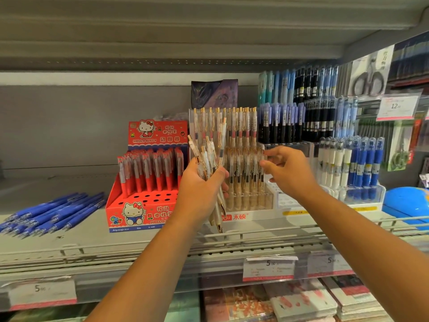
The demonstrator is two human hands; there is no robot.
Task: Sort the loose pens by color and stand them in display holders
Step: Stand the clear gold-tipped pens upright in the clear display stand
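My left hand grips a bunch of several clear pens with gold clips, held upright in front of the clear display holder. That holder is full of matching gold pens in tiered rows. My right hand is at the holder's right side, thumb and fingers curled at the top of a gold pen standing in a lower row. A heap of loose blue pens lies flat on the shelf at the left. A red cartoon-cat holder with red pens stands between them, with several bare holes in front.
To the right stand holders of white and blue pens and racks of black and blue pens. A blue object lies at far right. The shelf has a wire front rail and price tags. Notebooks lie below.
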